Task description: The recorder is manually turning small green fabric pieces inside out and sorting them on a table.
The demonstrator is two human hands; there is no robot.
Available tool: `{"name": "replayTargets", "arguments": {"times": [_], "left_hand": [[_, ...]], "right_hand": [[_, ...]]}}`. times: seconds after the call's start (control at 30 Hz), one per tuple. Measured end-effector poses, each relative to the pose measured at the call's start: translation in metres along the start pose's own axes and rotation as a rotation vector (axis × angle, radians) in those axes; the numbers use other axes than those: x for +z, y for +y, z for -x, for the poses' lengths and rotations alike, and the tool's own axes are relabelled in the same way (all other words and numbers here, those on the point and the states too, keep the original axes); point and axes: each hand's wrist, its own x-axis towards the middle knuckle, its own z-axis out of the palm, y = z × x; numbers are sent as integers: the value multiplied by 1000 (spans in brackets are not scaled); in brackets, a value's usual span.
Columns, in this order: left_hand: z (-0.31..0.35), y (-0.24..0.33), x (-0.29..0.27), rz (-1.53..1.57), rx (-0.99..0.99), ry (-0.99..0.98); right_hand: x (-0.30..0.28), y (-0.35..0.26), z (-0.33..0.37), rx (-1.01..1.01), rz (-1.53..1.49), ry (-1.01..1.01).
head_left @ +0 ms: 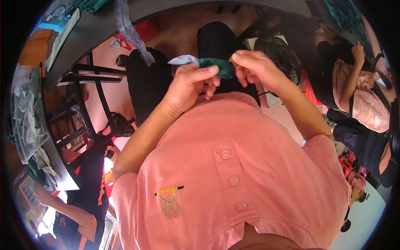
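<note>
Above my lap, my two hands hold a short strip of dark green, fabric-like material [224, 69] stretched between them. A pale grey-blue pointed end [182, 60] sticks out to the left, past my left hand; I cannot tell whether it is the same piece. My left hand [192, 80] is closed on the strip, its thumb lying along the lower edge. At the strip's right end, my right hand [257, 68] pinches it between thumb and fingers. Part of the strip is hidden by my fingers.
A dark curved table edge [171, 13] runs across the far side, with a grey translucent strip [132, 31] hanging over it. Grey sheets [30, 112] lie on the left table, near dark stool legs [93, 83]. Other people sit at left [79, 216] and right [362, 89].
</note>
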Motion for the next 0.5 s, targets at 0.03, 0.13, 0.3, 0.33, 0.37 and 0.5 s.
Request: {"name": "replayTargets", "arguments": {"times": [0.03,0.13,0.3,0.33,0.37,0.5], "left_hand": [[-1,0,5,-44,-5,-2],[0,1,4,-41,-27,-40],[1,-4,-7,202,-169,-139],[2,-5,-19,176,-166,-17],[3,-3,-24,151,-163,105],[6,16,5,-376,260,203]], "right_hand": [[9,-2,0,48,-57,17],[23,3,-5,-3,-153,-37],[23,1,-2,-170,-103,37],[17,0,-1,-172,-99,39],[7,0,0,-233,14,45],[-10,-5,-3,-404,364,3]]}}
